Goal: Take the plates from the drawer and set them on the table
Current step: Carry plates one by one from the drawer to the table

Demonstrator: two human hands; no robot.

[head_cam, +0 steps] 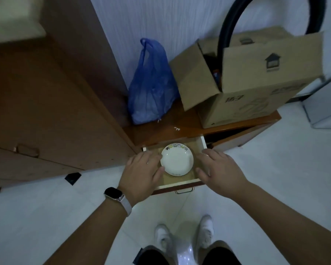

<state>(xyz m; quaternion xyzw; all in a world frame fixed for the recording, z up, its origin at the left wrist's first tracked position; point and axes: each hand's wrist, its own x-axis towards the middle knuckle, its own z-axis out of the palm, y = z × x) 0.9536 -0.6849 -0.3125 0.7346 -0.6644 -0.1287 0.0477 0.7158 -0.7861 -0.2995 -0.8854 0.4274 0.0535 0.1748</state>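
Note:
A white plate with a printed pattern along its far rim lies in the pulled-out drawer of a low wooden cabinet. My left hand, with a watch on its wrist, reaches into the drawer; its fingers are spread and its thumb touches the plate's left edge. My right hand hovers over the drawer's right side, fingers apart, just right of the plate and holding nothing. Whether more plates lie under this one is hidden.
On the cabinet top stand a blue plastic bag and an open cardboard box with a black hose arching out. A tall brown wardrobe rises at left. White tiled floor surrounds my feet. The drawer has a metal handle.

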